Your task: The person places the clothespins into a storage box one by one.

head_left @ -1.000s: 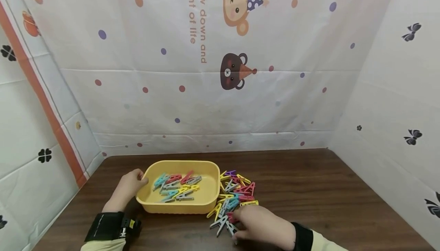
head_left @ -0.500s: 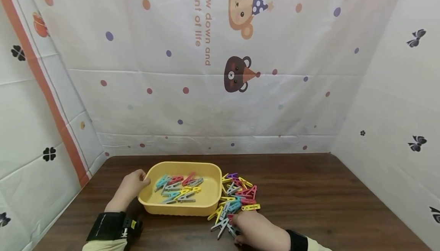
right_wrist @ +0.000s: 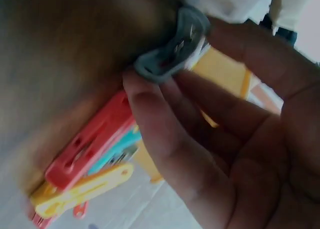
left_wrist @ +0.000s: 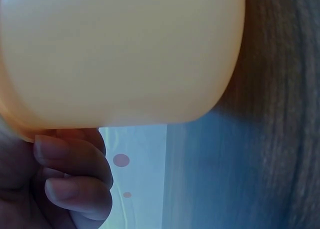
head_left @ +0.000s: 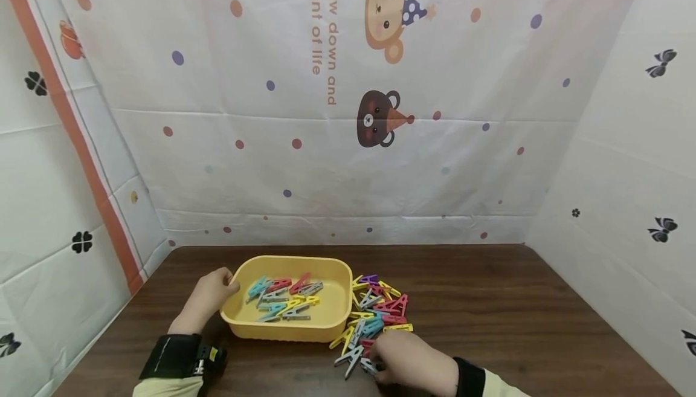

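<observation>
A yellow plastic basin (head_left: pixel 288 332) holds several clothespins (head_left: pixel 292 304) in blue, red, grey and yellow. My left hand (head_left: pixel 209 297) grips the basin's left rim; in the left wrist view, curled fingers (left_wrist: pixel 75 159) lie at the basin's edge. To the right of the basin, a loose pile of mixed clothespins (head_left: pixel 372 324) lies on the table. At the pile's near end, my right hand (head_left: pixel 415 361) pinches a grey clothespin (right_wrist: pixel 160 66) between thumb and finger. A red clothespin (right_wrist: pixel 92 139) and a yellow one (right_wrist: pixel 82 191) lie close to those fingertips.
The brown wooden table (head_left: pixel 478 300) extends to the right of the pile. A white printed sheet (head_left: pixel 304 167) hangs behind the table, with similar sheeting at both sides. Another grey clothespin (head_left: pixel 350 358) lies just left of my right hand.
The head view has shifted slightly, so the scene sits a little further right. My right thumb and fingers have drawn together on the grey clothespin. The left hand stays on the rim.
</observation>
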Motion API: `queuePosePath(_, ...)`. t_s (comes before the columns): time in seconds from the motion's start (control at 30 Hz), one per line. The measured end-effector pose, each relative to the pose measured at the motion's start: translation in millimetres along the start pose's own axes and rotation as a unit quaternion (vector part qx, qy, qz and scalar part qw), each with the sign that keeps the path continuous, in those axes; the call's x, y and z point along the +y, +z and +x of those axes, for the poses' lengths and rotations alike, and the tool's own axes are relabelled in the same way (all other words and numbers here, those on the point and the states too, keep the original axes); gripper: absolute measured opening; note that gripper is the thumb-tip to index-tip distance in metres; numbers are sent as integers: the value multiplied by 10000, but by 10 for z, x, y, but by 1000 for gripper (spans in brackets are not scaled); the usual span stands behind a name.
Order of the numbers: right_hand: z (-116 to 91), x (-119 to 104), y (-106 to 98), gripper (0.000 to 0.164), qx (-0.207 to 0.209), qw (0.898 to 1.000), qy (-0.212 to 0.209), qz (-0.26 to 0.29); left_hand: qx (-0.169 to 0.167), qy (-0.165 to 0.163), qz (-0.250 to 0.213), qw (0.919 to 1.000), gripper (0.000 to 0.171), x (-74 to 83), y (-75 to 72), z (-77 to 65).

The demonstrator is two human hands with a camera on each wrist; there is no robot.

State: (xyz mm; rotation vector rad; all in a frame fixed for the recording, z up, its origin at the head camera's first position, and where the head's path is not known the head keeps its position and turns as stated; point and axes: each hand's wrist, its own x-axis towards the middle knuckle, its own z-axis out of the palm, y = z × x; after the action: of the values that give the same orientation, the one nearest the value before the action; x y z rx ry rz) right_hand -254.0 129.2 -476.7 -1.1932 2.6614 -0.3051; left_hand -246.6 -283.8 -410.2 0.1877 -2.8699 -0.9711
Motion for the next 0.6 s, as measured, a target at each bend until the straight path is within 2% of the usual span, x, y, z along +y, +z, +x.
queuePosePath(0.07,-57,-102,-195,15,-79,9998,-175,-2,-14,-59,-30,10000,14,-2,8,6)
queuePosePath(0.17,-150,-300,-543,6,-452,9980,-422,152,4,-84,-49,10000,14,3,12,13)
queuePosePath(0.3,-210,-459,-884,17,-885,9910,-672,741,26,-61,-14,10000,15,11,7,18)
queuePosePath(0.43,-158,-557,-1134,19,-698,9868,-1216,806,4,-74,15,10000,15,9,-6,21)
queuePosePath(0.53,-26,-666,-1340,15,-302,9858,-1578,477,-25,-89,20,10000,15,5,-23,19)
queuePosePath(0.6,114,-769,-1486,14,-54,9868,-1596,250,-31,-56,42,10000,15,1,-37,17)
